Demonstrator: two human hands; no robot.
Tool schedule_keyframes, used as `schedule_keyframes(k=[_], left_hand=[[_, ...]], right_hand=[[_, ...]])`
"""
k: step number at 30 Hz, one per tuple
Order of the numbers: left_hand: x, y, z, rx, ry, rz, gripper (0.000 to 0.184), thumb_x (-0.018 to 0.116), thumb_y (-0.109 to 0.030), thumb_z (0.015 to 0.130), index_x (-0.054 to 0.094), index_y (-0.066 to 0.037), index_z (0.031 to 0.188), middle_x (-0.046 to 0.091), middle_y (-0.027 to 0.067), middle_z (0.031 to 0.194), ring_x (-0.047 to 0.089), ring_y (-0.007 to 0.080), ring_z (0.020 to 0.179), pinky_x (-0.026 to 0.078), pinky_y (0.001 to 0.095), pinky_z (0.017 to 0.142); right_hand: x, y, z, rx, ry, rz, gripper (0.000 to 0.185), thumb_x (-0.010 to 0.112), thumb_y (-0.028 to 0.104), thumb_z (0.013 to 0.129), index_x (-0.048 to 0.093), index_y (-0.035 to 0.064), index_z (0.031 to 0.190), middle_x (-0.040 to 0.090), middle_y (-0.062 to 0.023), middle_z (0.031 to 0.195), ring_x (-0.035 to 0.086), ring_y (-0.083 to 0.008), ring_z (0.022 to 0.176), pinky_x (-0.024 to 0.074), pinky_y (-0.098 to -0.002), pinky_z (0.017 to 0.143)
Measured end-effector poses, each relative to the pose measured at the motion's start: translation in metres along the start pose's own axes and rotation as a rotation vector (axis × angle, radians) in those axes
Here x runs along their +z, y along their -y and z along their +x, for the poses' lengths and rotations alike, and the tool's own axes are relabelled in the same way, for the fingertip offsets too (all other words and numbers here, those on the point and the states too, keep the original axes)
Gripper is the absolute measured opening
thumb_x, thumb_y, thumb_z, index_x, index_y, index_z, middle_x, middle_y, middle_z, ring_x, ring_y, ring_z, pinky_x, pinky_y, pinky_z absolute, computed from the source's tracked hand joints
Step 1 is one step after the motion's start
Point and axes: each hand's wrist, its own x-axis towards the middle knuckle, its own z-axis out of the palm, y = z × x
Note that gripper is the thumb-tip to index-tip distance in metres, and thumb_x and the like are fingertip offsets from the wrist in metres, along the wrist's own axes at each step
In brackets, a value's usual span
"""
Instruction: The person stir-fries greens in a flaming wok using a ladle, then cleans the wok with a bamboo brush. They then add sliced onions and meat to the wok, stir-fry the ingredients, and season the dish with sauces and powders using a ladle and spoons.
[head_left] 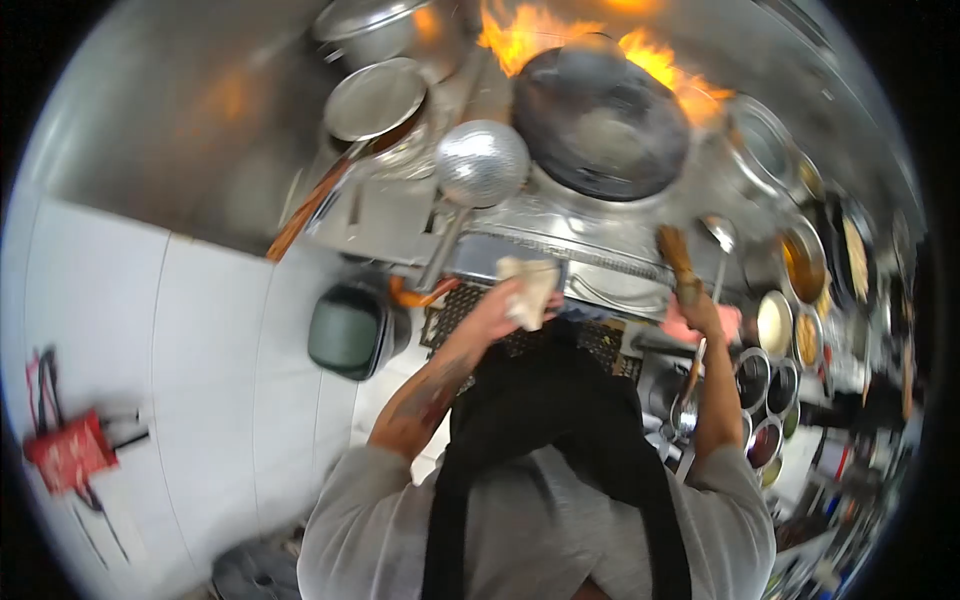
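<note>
Left hand (494,312) clutching a cloth (530,285), mid-frame; right hand (702,316) wrapped around the handle of a brush (677,258), right of centre, bristles toward top of frame. Steel stove counter (640,232) ahead. Dark wok (555,125), flames (525,35) behind, top centre. White tiles (205,310) left; pots right. Cloth cream, crumpled; brush brown, coarse, splayed tip.

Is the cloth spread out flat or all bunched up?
Bunched up: the cloth is gathered in the left hand, not laid flat. It's too blurry to tell if it's neatly folded.
</note>
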Motion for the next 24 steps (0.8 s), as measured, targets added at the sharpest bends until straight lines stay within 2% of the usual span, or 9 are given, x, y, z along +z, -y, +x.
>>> schedule_keyframes(k=[2,6,8,10,13,17,18,21,24], left_hand=[[0.036,-0.009,0.044,-0.004,-0.041,0.137,0.064,0.05,-0.044,0.093,0.037,-0.004,0.141,0.054,0.023,0.127,0.059,0.036,0.114,0.049,0.0544,0.093],[0.068,-0.034,0.13,0.062,-0.156,0.033,0.056,0.051,-0.036,0.089,0.044,-0.003,0.133,0.059,0.0225,0.117,0.061,0.0386,0.106,0.051,0.0544,0.09],[0.075,-0.048,0.179,0.035,-0.166,-0.012,0.054,0.051,-0.033,0.087,0.046,-0.002,0.131,0.06,0.0226,0.114,0.063,0.0392,0.101,0.051,0.0534,0.088],[0.082,-0.07,0.215,-0.084,-0.27,-0.166,0.047,0.049,-0.031,0.085,0.051,-0.001,0.122,0.062,0.0208,0.103,0.064,0.0374,0.092,0.052,0.0512,0.083],[0.091,-0.063,0.26,0.1,-0.545,-0.07,0.036,0.055,-0.034,0.085,0.053,-0.004,0.104,0.061,0.0124,0.085,0.064,0.0282,0.073,0.051,0.0443,0.06],[0.089,-0.059,0.27,0.189,-0.719,0.028,0.027,0.058,-0.031,0.086,0.052,-0.008,0.099,0.058,0.007,0.075,0.059,0.0222,0.058,0.046,0.0398,0.045],[0.096,-0.058,0.263,0.183,-0.741,0.002,0.026,0.057,-0.03,0.087,0.052,-0.008,0.099,0.058,0.0072,0.075,0.059,0.0224,0.059,0.047,0.0403,0.046],[0.073,-0.045,0.273,0.262,-0.768,0.047,0.024,0.059,-0.021,0.087,0.053,-0.003,0.102,0.06,0.0085,0.078,0.061,0.0227,0.063,0.049,0.0431,0.052],[0.06,-0.044,0.273,0.375,-0.888,0.419,0.031,0.06,-0.011,0.084,0.052,0.004,0.11,0.063,0.0125,0.09,0.064,0.0239,0.073,0.052,0.0393,0.065]], right_hand=[[-0.059,0.043,-0.019,0.063,0.178,0.425,0.085,0.069,0.008,0.076,0.026,0.0042,0.15,0.063,-0.0117,0.083,0.057,-0.0167,0.053,0.0487,-0.0307,0.048],[-0.128,0.128,-0.036,-0.151,0.031,0.847,0.076,0.064,0.002,0.078,0.035,0.0059,0.147,0.065,-0.0127,0.092,0.063,-0.0181,0.071,0.0511,-0.0298,0.062],[-0.135,0.158,0.009,-0.797,-0.755,-0.172,0.064,0.063,0.006,0.08,0.043,0.0066,0.141,0.067,-0.019,0.095,0.067,-0.0302,0.074,0.0533,-0.0389,0.069],[-0.151,0.161,0.048,-0.728,-0.297,-0.392,0.055,0.065,0.012,0.08,0.051,0.0084,0.133,0.065,-0.0246,0.099,0.064,-0.0419,0.089,0.0511,-0.0457,0.082],[-0.205,0.254,0.043,-0.597,-0.03,-0.554,0.044,0.065,0.018,0.079,0.061,0.0095,0.123,0.065,-0.0249,0.103,0.06,-0.0454,0.097,0.0495,-0.0466,0.086],[-0.157,0.322,0.136,-0.741,0.368,-0.5,0.044,0.055,0.037,0.085,0.068,0.003,0.109,0.066,-0.023,0.108,0.063,-0.0382,0.102,0.0485,-0.0447,0.09],[-0.11,0.325,0.195,-0.899,0.241,-0.495,0.044,0.051,0.037,0.086,0.069,0.0024,0.106,0.066,-0.0239,0.107,0.063,-0.0382,0.103,0.0486,-0.0445,0.09],[-0.048,0.385,0.232,-0.272,-0.024,0.207,0.038,0.049,0.03,0.089,0.064,0.0032,0.112,0.064,-0.0285,0.104,0.064,-0.0405,0.098,0.0508,-0.0468,0.085],[-0.028,0.375,0.227,-0.523,-0.113,-0.217,0.039,0.051,0.029,0.089,0.062,0.0069,0.119,0.066,-0.0285,0.099,0.066,-0.0401,0.094,0.053,-0.0467,0.08]])
